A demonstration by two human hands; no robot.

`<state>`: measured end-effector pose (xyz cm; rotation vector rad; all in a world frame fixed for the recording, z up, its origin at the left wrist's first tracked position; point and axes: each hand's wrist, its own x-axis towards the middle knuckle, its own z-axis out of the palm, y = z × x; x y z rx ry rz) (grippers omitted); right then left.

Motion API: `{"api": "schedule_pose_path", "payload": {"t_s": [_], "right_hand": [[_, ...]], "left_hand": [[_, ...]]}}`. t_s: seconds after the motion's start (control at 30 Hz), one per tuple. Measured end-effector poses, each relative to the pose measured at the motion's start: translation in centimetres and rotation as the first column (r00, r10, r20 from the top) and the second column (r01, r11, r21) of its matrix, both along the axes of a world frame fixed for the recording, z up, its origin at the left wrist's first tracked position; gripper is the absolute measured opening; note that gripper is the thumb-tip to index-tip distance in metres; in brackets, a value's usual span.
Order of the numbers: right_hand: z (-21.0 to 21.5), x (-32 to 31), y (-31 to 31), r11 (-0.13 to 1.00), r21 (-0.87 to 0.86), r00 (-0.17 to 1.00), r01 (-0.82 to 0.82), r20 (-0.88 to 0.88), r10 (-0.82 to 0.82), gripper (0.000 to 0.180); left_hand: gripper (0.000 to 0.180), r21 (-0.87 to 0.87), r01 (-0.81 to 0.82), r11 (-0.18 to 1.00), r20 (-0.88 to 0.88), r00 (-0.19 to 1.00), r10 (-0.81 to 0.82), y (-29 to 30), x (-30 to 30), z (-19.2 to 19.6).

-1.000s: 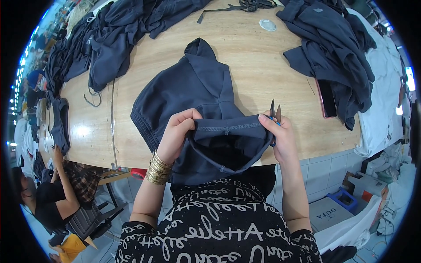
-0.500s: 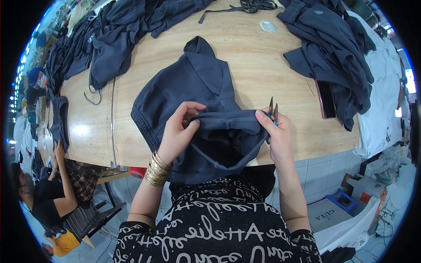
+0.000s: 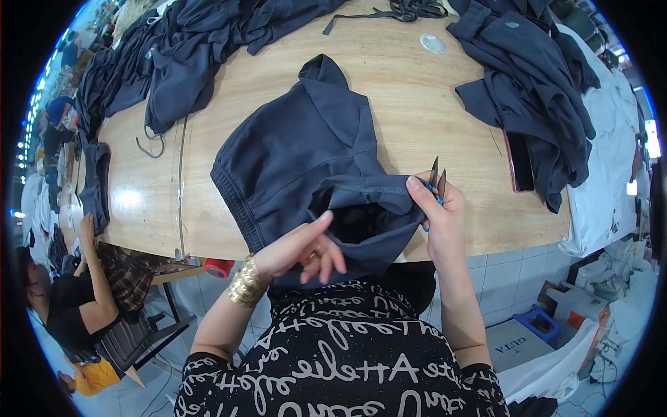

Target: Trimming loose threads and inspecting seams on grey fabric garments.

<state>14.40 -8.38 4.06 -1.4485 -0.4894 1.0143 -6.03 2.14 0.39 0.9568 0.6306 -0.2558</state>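
Note:
A pair of dark navy shorts (image 3: 285,149) lies on the table in front of me, its gathered elastic waistband at the left and one leg opening facing me. My right hand (image 3: 443,212) pinches the right edge of that leg hem. Tucked in the same hand is a pair of small scissors (image 3: 438,182), blades pointing up and slightly apart. My left hand (image 3: 302,254), with gold bangles at the wrist, hovers at the near left side of the opening. Its thumb and fingers are spread, holding nothing.
Piles of dark garments (image 3: 184,76) cover the back left, and another pile (image 3: 521,90) sits at the right beside a phone (image 3: 521,163). Dark cords (image 3: 410,10) and a round pale disc (image 3: 432,44) lie at the back. A co-worker (image 3: 76,299) sits at the left.
My left hand has let go of the hem's left side and moved down toward me, its fingers spreading. The right hand keeps its hold on the hem and scissors.

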Motion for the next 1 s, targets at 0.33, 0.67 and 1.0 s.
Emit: {"api": "schedule_pose_path", "payload": {"t_s": [0.33,0.67,1.0], "right_hand": [[-0.9,0.2,-1.3,0.940,0.073,0.943,0.332,-0.022,-0.332,0.013],[-2.3,0.5,-2.6,0.957,0.081,0.944,0.280,0.159,-0.289,0.012],[-0.2,-1.0,-3.5,0.998,0.059,0.713,-0.010,0.700,-0.035,0.041]], "left_hand": [[0.031,-0.091,-0.441,0.893,0.389,0.810,0.440,-1.7,2.8,0.0],[0.034,-0.090,-0.253,0.963,0.335,0.903,0.268,-1.5,2.8,1.9],[0.026,0.092,-0.344,0.935,0.322,0.898,0.299,-2.0,3.2,1.9]]}}
